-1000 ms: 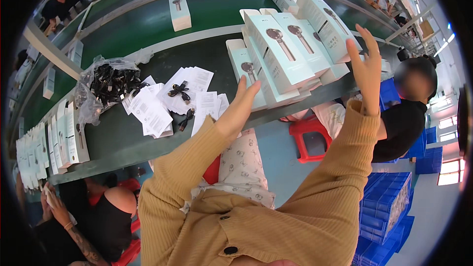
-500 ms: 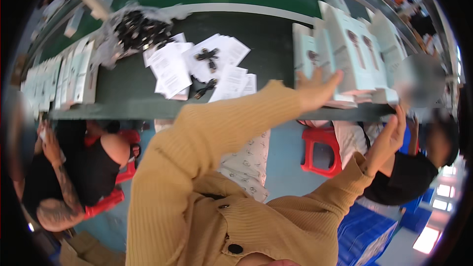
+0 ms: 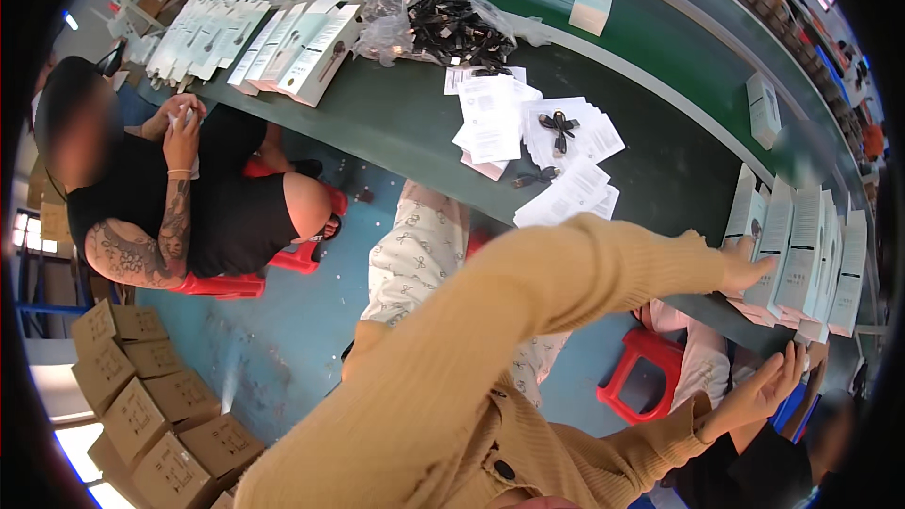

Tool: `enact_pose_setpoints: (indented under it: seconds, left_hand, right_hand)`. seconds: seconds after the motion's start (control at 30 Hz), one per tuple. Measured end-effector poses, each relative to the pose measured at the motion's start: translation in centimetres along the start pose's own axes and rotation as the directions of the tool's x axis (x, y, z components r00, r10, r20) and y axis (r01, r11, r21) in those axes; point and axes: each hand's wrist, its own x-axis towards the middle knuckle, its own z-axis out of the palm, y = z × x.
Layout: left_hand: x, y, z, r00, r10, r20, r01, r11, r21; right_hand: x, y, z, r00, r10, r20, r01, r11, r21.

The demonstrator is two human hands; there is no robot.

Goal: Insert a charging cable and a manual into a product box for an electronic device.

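Observation:
My left hand (image 3: 748,270) reaches across to the right, its fingers apart and resting against the lower front of the nearest upright white carton (image 3: 752,203). Some of its fingertips are hard to make out against the cartons. A row of tall pale cartons (image 3: 801,264) stands beside it at the table's right end. My right hand (image 3: 759,396) is below that row, just off the table edge, with its fingers stretched out and nothing visible in them.
On the dark green table (image 3: 396,127) lie white printed leaflets (image 3: 492,118) with black coiled cables (image 3: 559,130) on them. A plastic bag of black cables (image 3: 448,24) sits farther back, cartons (image 3: 316,52) to its left. A co-worker (image 3: 179,198) sits left; red stools (image 3: 646,372) stand below.
My view has swung left, so the table runs slantwise and brown boxes show at lower left. My left hand has come against the cartons; my right hand stays below them.

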Motion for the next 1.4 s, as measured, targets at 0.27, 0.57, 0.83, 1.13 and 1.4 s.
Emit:
enact_pose_setpoints:
  seconds: [0.27,0.57,0.83,1.13,1.4]
  left_hand:
    - [-22.4,4.8,-18.7,0.892,0.442,-0.095,-0.450,0.850,-0.275]
    - [-37.3,-9.4,-47.2,0.254,0.597,-0.761,0.848,0.241,0.472]
    - [-40.0,-9.1,-42.6,0.208,0.688,-0.696,0.850,0.225,0.476]
    - [-42.4,-11.2,-31.2,0.492,0.395,-0.776,-0.135,0.915,0.380]
    - [-37.8,-12.2,-24.7,0.798,0.238,-0.554,-0.182,0.971,0.155]
  right_hand:
    - [-3.3,-10.8,10.8,0.818,-0.391,0.422,0.234,0.896,0.377]
    - [-8.3,-21.4,25.7,0.298,-0.828,0.475,0.573,0.553,0.604]
    - [-7.1,-21.4,25.5,0.298,-0.817,0.494,0.390,0.576,0.718]
    - [-1.7,-23.2,20.8,0.760,-0.397,0.515,0.008,0.798,0.602]
    - [1.2,-23.2,16.2,0.611,-0.452,0.650,-0.234,0.681,0.694]
